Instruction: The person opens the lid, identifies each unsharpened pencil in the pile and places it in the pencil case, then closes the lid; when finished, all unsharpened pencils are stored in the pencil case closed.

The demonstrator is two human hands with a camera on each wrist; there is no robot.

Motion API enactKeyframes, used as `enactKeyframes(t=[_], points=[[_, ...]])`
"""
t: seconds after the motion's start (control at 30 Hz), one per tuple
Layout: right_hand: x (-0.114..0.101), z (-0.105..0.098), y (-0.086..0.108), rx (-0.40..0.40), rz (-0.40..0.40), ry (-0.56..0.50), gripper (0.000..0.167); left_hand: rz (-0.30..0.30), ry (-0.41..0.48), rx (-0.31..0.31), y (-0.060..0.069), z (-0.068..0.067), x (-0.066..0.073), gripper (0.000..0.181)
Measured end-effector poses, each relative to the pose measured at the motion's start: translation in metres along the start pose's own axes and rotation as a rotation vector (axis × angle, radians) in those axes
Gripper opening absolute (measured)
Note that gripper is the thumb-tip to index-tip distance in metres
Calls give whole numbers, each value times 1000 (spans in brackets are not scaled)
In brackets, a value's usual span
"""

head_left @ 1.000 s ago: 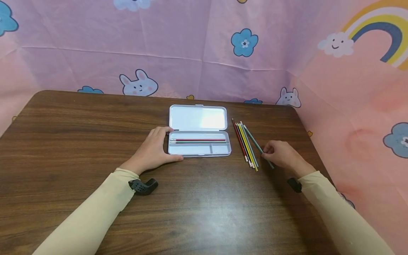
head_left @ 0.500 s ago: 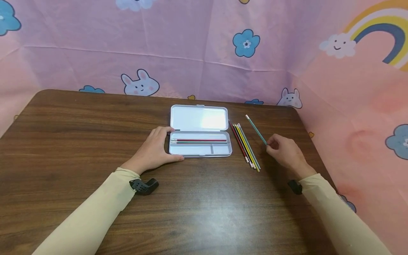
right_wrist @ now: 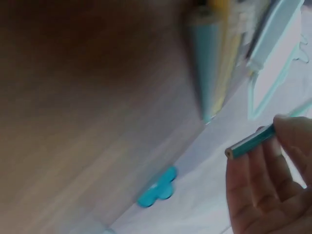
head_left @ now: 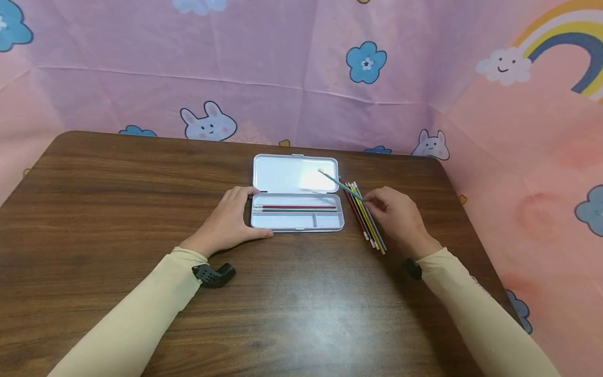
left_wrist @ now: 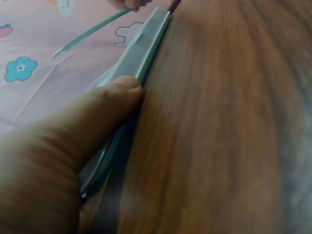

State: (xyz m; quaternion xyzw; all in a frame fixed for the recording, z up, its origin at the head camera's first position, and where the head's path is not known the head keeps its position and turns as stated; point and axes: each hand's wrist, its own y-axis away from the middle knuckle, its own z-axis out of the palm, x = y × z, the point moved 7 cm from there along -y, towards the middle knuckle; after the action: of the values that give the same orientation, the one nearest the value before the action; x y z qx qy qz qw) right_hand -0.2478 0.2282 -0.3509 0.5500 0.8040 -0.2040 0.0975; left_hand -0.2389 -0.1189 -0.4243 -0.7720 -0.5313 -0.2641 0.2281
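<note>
An open white pencil case (head_left: pixel 282 222) lies on the table with its lid (head_left: pixel 282 173) folded back. My left hand (head_left: pixel 226 220) holds its left end, thumb (left_wrist: pixel 109 100) along the front wall and a finger at the back by the hinge. Inside the long rear compartment lie a red pencil and a green pencil (head_left: pixel 297 210), side by side. Between thumb and fingers, my right hand (head_left: pixel 398 212) pinches another green pencil (head_left: pixel 342 185). This pencil is raised above the loose pencils, its white eraser end pointing left over the lid. Its unsharpened end shows in the right wrist view.
Several loose pencils (head_left: pixel 369 222), red, black, yellow and grey-looking, lie in a bundle right of the case. The brown wooden table (head_left: pixel 292 293) ends at a patterned pink cloth (head_left: pixel 264 63) behind and on the right.
The right hand drew the green pencil away from the bundle, lifted it and moved left, so it now crosses over the bundle towards the case. The left hand stays on the case.
</note>
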Motion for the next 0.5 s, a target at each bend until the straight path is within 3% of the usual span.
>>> enactKeyframes(t=[0.23, 0.5], points=[[-52, 26, -21, -44, -212, 80, 12, -14, -10, 0, 2, -1, -4, 108], [-79, 47, -40, -101, -302, 170, 10, -5, -8, 1, 1, -1, 0, 107]])
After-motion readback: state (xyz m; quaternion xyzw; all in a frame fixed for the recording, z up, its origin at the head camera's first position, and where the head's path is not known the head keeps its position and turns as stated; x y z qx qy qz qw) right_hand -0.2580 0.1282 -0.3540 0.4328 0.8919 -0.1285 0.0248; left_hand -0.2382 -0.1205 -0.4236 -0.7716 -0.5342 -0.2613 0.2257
